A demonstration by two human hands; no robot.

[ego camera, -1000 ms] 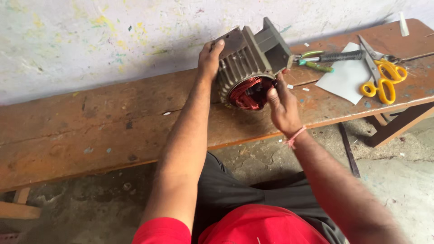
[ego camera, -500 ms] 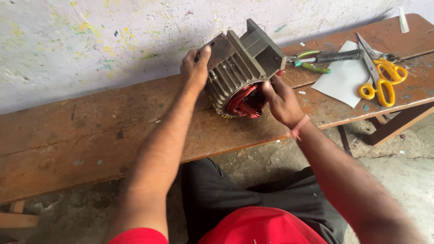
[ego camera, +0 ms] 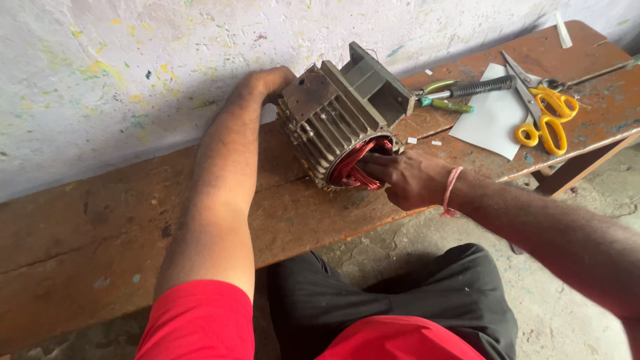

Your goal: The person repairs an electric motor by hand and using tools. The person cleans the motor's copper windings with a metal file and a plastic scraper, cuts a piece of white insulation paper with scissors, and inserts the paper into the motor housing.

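A grey finned motor housing (ego camera: 337, 120) lies on its side on the wooden bench (ego camera: 100, 227), its open end facing me with red copper windings (ego camera: 353, 170) showing inside. My left hand (ego camera: 267, 83) grips the housing's far left edge, against the wall. My right hand (ego camera: 407, 177) rests at the open end, fingers reaching into the windings. A pink thread is tied around my right wrist.
To the right on the bench lie a white sheet of paper (ego camera: 490, 120), yellow-handled scissors (ego camera: 543, 110), a black-handled tool (ego camera: 477, 87) and a green-handled tool (ego camera: 447, 105). A painted wall (ego camera: 133, 67) runs right behind the bench. My knees sit below its front edge.
The housing has shifted left and lower in view as my head moved. My left hand slid round to its far side; my right fingers stay at the windings.
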